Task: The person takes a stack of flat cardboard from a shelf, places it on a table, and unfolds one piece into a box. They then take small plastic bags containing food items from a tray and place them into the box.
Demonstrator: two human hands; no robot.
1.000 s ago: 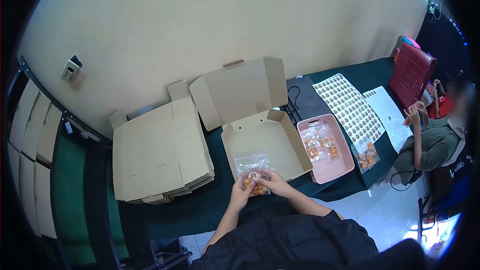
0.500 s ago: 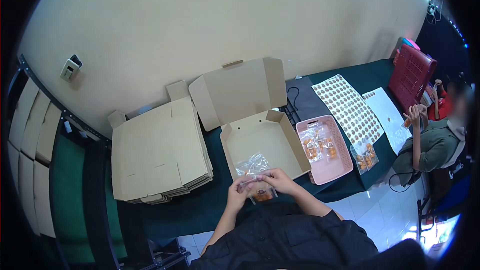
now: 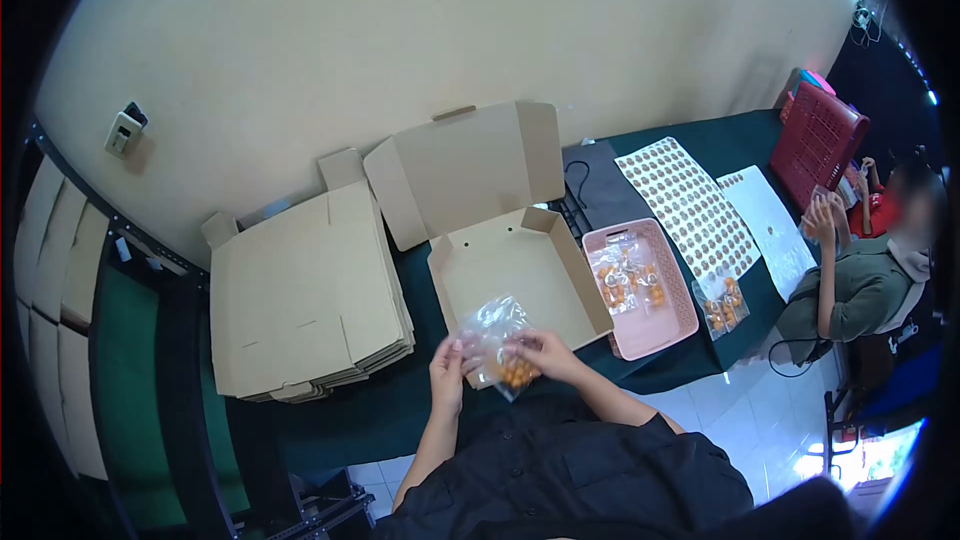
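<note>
My two hands are over the front edge of an open cardboard box (image 3: 520,265), with a clear plastic bag of orange balls (image 3: 518,373) between them. My left hand (image 3: 448,368) is closed in a pinch at the bag's left side. The fingers of my right hand (image 3: 550,356) are closed on its upper right part. Clear, shiny plastic (image 3: 498,314) shows just beyond my fingers, overlapping the box floor. The box lid (image 3: 465,165) stands raised against the wall.
Flattened cardboard boxes (image 3: 300,290) are stacked at left. At right stand a pink basket (image 3: 660,325) of bagged orange balls, another filled bag (image 3: 722,308), a sticker sheet (image 3: 690,205) and a maroon basket (image 3: 815,145). A co-worker (image 3: 865,275) is at the far right.
My left hand has moved left, away from my right hand, which stays near the bag. The bag has turned, and its orange balls show more plainly. The co-worker's hands have risen.
</note>
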